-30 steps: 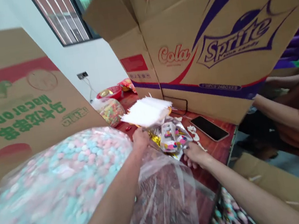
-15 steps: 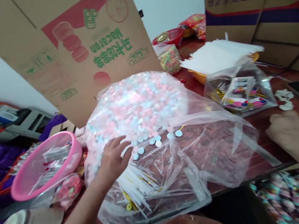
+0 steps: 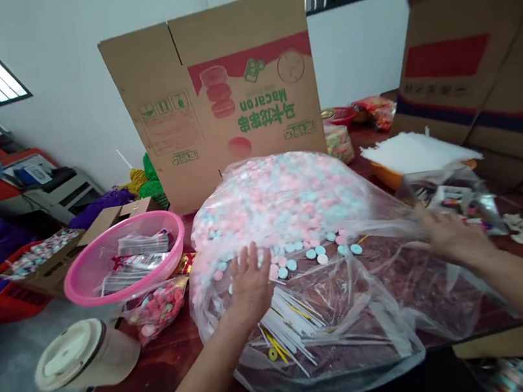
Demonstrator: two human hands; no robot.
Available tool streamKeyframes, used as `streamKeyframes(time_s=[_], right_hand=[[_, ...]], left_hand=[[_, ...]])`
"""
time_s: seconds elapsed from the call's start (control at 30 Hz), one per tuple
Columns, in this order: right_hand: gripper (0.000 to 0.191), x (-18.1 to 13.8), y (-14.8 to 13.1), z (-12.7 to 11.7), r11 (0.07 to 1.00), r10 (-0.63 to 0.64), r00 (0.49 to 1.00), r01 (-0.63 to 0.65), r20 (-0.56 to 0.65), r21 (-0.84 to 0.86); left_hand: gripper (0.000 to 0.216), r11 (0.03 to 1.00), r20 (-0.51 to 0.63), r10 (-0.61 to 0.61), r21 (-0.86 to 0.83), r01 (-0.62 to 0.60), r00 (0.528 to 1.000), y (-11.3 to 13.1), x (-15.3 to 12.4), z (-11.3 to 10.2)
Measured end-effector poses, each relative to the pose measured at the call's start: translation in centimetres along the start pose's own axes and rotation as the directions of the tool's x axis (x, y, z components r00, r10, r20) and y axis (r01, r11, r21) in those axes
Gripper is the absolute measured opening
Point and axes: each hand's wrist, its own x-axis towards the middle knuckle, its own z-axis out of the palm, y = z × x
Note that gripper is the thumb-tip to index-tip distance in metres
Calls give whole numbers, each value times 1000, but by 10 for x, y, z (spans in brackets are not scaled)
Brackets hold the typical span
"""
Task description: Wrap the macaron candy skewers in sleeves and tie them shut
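A large clear plastic bag (image 3: 378, 316) lies on the dark red table, its back part bulging with pink, blue and white round candies (image 3: 286, 199). Several loose candies have spilled toward the bag's mouth. My left hand (image 3: 251, 283) rests over the bag's front, fingers spread, just above a bundle of white sticks (image 3: 288, 323) mixed with a few yellow ones. On the right, my right hand (image 3: 449, 237) reaches over the bag's edge with its fingers apart, beside a small clear bag of packets (image 3: 458, 196). I see nothing held in either hand.
A pink basket (image 3: 78, 285) of wrappers, a bag of red candies (image 3: 162, 302) and a lidded canister (image 3: 113, 359) stand at left. A cardboard box (image 3: 176, 189) rises behind the candies. White sheets (image 3: 419, 151) and another carton (image 3: 477, 98) are at right.
The view has levelled and shifted. My right hand has moved from the table at the far right, inward and forward to the bag's edge. My left hand remains near the sticks.
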Motion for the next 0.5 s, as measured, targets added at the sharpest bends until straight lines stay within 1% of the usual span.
streamKeyframes(time_s=[0.07,0.1,0.17,0.2,0.27,0.33,0.37,0.4,0.43,0.47,0.5], right_hand=[[33,8,-35,8,996,14,1000,-13,12,-90],[23,16,-48,9,994,21,1000,-19,21,-110],[6,34,-68,-1,998,12,1000,-11,21,-64],[3,42,-77,-9,999,-11,1000,12,28,-30],[10,50,-100,-31,996,-72,997,70,30,64],[19,44,-128,-56,979,-120,992,113,28,167],[25,36,-143,-69,968,-147,988,135,41,211],[29,25,-158,-81,951,-187,980,163,69,261],[32,14,-171,-92,920,-260,958,206,125,335],[33,4,-180,-101,887,-351,913,255,206,384],[31,-4,-185,-107,854,-437,854,296,282,428]], left_hand=[[70,995,-8,94,-17,-94,996,8,24,8],[72,993,-17,111,-33,-112,994,12,34,11],[81,991,-69,100,-80,-106,993,22,52,14],[88,988,-117,96,-107,-109,988,28,60,13],[97,975,-242,120,-153,-160,963,47,81,3],[95,951,-378,141,-207,-232,915,73,112,-21],[95,935,-444,102,-263,-239,890,87,131,-38],[96,912,-494,4,-354,-205,869,100,153,-56],[95,870,-513,-98,-460,-177,852,112,176,-75],[87,802,-513,-163,-566,-189,843,120,199,-93],[71,705,-491,-172,-666,-242,854,125,220,-109]])
